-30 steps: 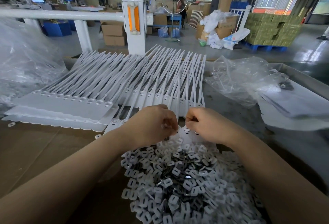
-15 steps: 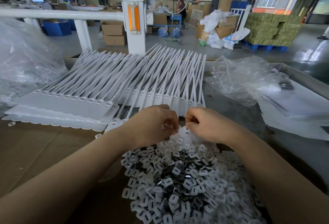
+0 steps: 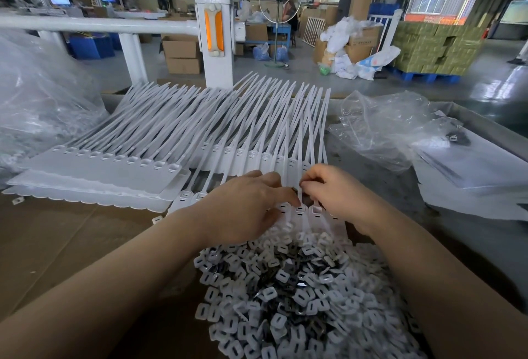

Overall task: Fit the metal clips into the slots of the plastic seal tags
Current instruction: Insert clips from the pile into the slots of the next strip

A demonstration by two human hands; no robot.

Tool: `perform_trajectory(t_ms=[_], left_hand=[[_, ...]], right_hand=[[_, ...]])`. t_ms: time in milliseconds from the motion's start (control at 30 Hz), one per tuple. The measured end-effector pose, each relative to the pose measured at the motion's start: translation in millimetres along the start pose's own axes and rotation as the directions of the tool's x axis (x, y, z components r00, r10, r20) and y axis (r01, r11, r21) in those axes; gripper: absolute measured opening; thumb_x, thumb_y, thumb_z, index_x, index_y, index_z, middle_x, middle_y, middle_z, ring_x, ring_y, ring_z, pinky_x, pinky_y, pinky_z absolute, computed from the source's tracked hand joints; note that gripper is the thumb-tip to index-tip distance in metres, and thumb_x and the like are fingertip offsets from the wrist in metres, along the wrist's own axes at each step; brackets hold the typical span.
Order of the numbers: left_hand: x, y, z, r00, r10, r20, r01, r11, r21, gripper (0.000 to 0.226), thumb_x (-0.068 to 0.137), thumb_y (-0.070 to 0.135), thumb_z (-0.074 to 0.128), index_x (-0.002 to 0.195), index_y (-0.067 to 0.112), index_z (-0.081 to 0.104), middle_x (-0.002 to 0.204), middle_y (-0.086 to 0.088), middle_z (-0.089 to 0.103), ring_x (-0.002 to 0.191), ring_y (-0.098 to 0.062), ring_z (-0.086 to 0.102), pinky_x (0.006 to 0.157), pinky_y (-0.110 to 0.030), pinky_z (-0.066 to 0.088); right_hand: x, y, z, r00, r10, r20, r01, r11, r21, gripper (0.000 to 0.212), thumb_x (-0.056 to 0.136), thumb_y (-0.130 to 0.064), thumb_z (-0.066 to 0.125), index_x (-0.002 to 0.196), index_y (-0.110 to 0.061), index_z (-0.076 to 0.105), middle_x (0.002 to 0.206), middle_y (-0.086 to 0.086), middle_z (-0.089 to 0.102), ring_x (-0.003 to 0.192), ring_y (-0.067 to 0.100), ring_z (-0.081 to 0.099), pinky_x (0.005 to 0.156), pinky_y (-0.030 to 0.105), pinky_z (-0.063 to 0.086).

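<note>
White plastic seal tags [image 3: 228, 130] lie fanned in rows across the bench, long tails pointing away from me. A heap of small white and dark metal clips [image 3: 291, 287] covers the near bench between my forearms. My left hand [image 3: 245, 210] rests palm down on the nearest row of tag heads [image 3: 300, 211], fingertips at one tag's strap. My right hand [image 3: 331, 190] has its fingers curled and pinches something small right above those tag heads; the thing pinched is hidden by the fingers.
A stacked sheet of joined tags [image 3: 94, 176] sits at left on brown cardboard [image 3: 57, 244]. Crumpled clear plastic bags lie at far left [image 3: 37, 107] and right [image 3: 380, 130]. A white railing post [image 3: 213, 33] stands behind the bench. One loose clip [image 3: 17, 201] lies at left.
Both hands have shifted a little to the right along the near row. My left hand has flattened onto the tag heads; my right hand stays curled in a pinch.
</note>
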State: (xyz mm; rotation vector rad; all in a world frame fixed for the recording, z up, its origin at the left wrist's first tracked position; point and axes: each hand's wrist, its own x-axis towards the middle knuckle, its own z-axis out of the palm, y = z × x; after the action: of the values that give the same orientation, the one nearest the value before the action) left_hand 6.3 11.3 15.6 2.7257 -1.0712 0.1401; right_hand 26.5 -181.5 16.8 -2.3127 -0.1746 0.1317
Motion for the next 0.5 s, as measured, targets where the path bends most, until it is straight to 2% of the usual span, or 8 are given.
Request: perform_trajectory(t_ms=[167,233,300,400,500], left_hand=[[0.7,3.7,-5.4,0.997,0.063,0.045,-0.069,0.989,0.128,0.035,0.101,0.031,0.044,0.135,0.038,0.048,0.103,0.007,0.051,0.093,-0.014,0.05,0.085,-0.034,0.047],[2.3,6.4,-7.8,0.994,0.091,0.058,-0.1,0.979,0.176,0.034,0.102,0.03,0.042,0.134,0.037,0.048,0.097,0.009,0.047,0.086,-0.012,0.047,0.078,-0.03,0.043],[3.5,9.2,-8.9,0.992,0.105,0.069,-0.118,0.97,0.213,0.034,0.102,0.026,0.041,0.134,0.036,0.048,0.093,0.011,0.041,0.081,-0.011,0.041,0.073,-0.027,0.035],[5.8,13.5,-8.4,0.99,0.131,0.054,-0.141,0.946,0.291,0.042,0.097,0.017,0.041,0.135,0.035,0.048,0.094,0.013,0.039,0.083,-0.009,0.034,0.076,-0.025,0.028],[8.3,17.3,-8.9,0.988,0.151,0.043,-0.157,0.933,0.324,0.049,0.091,0.012,0.04,0.133,0.033,0.051,0.105,0.009,0.05,0.09,-0.011,0.035,0.083,-0.028,0.032]], right_hand=[[2.6,3.4,2.8,1.0,0.013,-0.021,-0.013,1.0,0.008,0.008,0.1,-0.027,0.052,0.096,-0.027,0.06,0.087,-0.006,0.066,0.074,0.007,0.062,0.06,0.023,0.042],[2.7,3.8,2.7,1.0,0.018,-0.022,-0.018,1.0,0.016,0.008,0.1,-0.028,0.053,0.098,-0.027,0.06,0.088,-0.006,0.067,0.076,0.008,0.064,0.061,0.024,0.045],[2.8,3.7,2.8,1.0,0.021,-0.02,-0.02,0.999,0.026,0.008,0.099,-0.029,0.053,0.098,-0.026,0.061,0.089,-0.005,0.068,0.08,0.011,0.067,0.069,0.029,0.052],[3.5,3.4,3.8,1.0,0.016,-0.023,-0.016,1.0,0.019,0.008,0.099,-0.028,0.054,0.099,-0.024,0.061,0.088,-0.004,0.069,0.081,0.013,0.068,0.074,0.032,0.055],[4.1,3.6,4.9,0.999,0.017,-0.034,-0.017,1.0,0.008,0.008,0.1,-0.028,0.054,0.097,-0.024,0.06,0.087,-0.004,0.069,0.08,0.013,0.068,0.074,0.032,0.056]])
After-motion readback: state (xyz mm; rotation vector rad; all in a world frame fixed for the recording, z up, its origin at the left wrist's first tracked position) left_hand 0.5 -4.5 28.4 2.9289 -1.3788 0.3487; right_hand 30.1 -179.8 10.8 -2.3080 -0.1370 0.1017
